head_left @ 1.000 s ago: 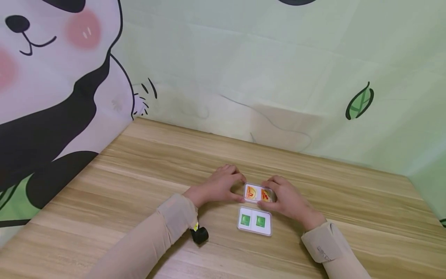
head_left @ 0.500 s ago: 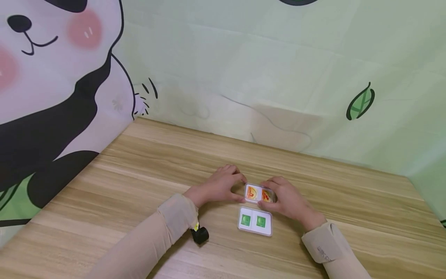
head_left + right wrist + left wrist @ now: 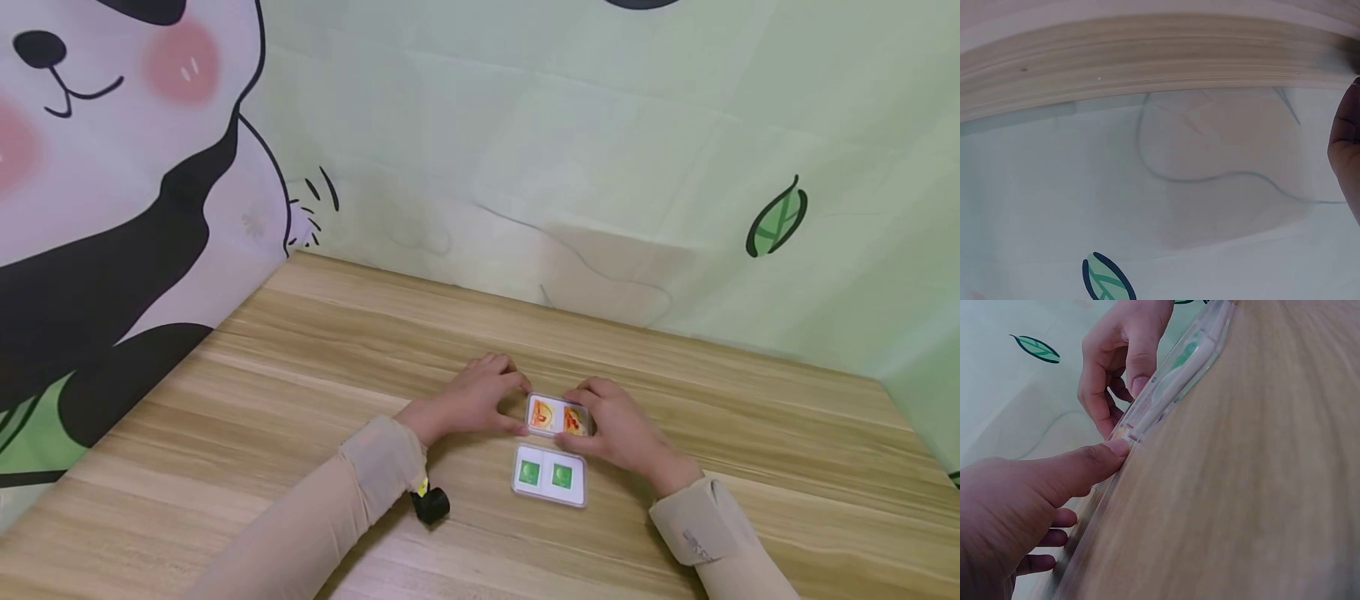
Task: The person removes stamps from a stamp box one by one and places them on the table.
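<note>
A flat, clear-edged plastic case (image 3: 552,415) with two orange pictures on white lies on the table, its length running left to right. My left hand (image 3: 476,396) holds its left end, thumb at the near corner and a finger at the far one. The right end is gripped by my right hand (image 3: 618,427), which covers part of it. Just nearer to me lies a second flat case (image 3: 549,476) with two green squares, apart from both hands. In the left wrist view, my left thumb (image 3: 1088,467) touches the end of a case.
The wood-grain table (image 3: 300,358) meets a pale green cloth backdrop (image 3: 465,150) at its far edge. A printed panda (image 3: 180,208) covers the left side. A small black device (image 3: 431,506) hangs at the left wrist strap.
</note>
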{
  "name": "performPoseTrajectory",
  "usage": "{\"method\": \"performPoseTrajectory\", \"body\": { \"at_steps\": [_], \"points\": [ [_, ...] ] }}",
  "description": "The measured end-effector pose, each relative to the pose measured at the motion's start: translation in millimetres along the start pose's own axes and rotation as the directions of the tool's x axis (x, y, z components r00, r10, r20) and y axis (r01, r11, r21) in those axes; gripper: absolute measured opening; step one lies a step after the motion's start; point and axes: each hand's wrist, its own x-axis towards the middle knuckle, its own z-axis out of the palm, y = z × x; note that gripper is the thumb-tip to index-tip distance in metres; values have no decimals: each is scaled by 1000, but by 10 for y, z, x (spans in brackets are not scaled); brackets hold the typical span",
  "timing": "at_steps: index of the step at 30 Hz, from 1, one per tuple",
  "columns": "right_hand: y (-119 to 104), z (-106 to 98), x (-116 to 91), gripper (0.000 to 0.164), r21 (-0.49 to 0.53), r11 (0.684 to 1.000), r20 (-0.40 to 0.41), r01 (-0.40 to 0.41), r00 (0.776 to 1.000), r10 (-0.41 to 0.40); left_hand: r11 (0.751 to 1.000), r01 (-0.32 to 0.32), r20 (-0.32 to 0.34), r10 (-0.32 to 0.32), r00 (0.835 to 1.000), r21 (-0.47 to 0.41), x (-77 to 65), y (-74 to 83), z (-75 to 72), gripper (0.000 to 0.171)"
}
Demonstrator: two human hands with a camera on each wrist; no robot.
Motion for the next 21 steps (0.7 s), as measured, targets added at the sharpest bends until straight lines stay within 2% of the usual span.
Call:
{"method": "performPoseTrajectory", "body": {
  "at_steps": [10, 21],
  "points": [
    [10, 26, 2, 54, 5, 1000, -40, 20, 999, -20, 1000, 6, 6, -6, 1000, 5, 3, -9, 22, 52],
    [1, 21, 20, 55, 39, 999, -27, 2, 1000, -1, 1000, 7, -3, -7, 1000, 9, 1, -17, 20, 51]
  ]
}}
